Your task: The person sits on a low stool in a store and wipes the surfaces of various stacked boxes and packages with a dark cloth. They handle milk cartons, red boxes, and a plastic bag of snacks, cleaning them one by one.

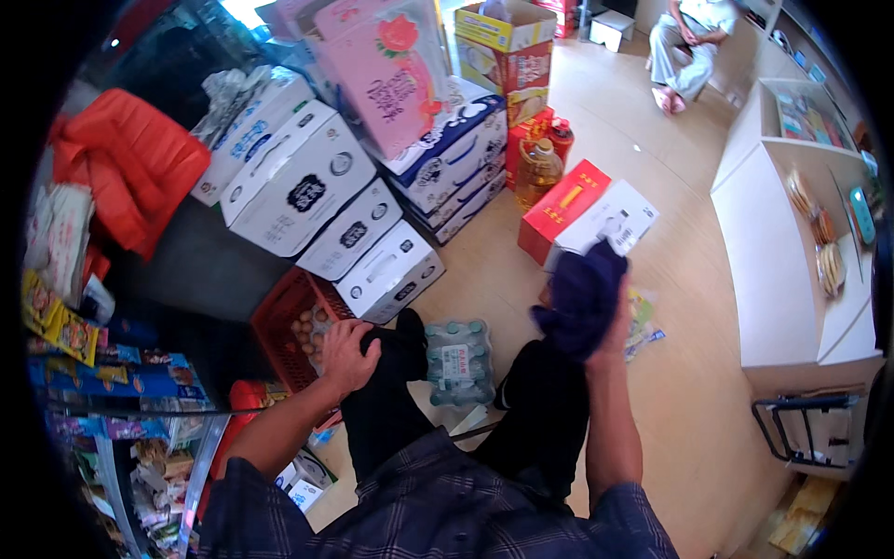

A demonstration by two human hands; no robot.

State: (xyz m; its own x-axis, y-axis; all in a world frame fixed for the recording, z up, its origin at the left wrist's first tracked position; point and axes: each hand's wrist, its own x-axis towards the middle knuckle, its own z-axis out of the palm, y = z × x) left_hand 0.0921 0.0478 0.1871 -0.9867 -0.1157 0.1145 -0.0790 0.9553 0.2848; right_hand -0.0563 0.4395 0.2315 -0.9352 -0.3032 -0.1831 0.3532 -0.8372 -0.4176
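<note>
My right hand (612, 334) is shut on a bunched dark navy cloth (583, 300), held up over my right knee. The cloth hides most of the fingers. My left hand (353, 354) rests on my left knee, fingers somewhat spread, with nothing in it. Just beyond that hand a red plastic crate (283, 314) holds several brown eggs (307, 328). Between my feet lies a shrink-wrapped pack of bottles (459, 363) with greenish caps and a white label.
White cartons (353, 234) are stacked ahead on the left, beside a pink carton (380, 77). A large oil bottle (539, 171) and a red box (564, 209) stand ahead. White shelving (761, 258) lines the right; snack packets (126, 374) fill the left. A person (688, 52) sits far off.
</note>
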